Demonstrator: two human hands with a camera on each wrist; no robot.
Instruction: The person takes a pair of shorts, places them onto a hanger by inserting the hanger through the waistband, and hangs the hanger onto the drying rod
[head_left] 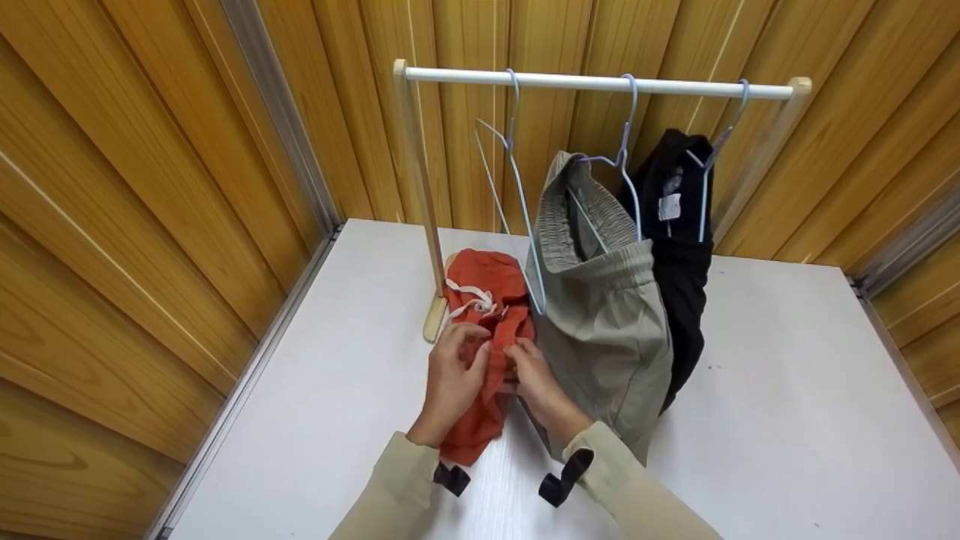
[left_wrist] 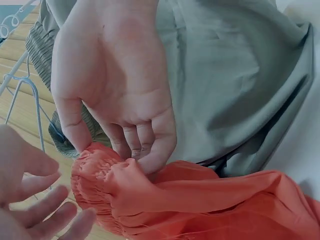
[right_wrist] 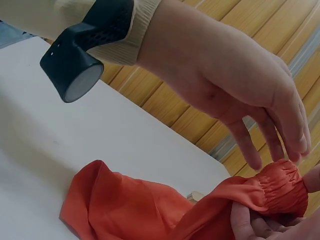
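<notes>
Orange-red pants (head_left: 480, 420) with a white drawstring (head_left: 480, 300) lie bunched at the left of the rack, partly on the table. My right hand (head_left: 536, 379) grips their gathered elastic edge (left_wrist: 97, 185), thumb on one side and fingers on the other in the left wrist view. Just left of that edge is my left hand (head_left: 454, 367), its fingers loosely bent and apart from the cloth in the right wrist view. A bare pale-blue hanger (head_left: 525, 217) hangs above the pants. Part of the cloth is hidden behind both hands.
The small rack has a white rail (head_left: 570, 80) and wooden legs. Grey-green pants (head_left: 607, 322) hang on a hanger close by my right hand, with black pants (head_left: 679, 285) behind them. Wood-patterned walls (head_left: 150, 187) enclose the white table (head_left: 300, 435).
</notes>
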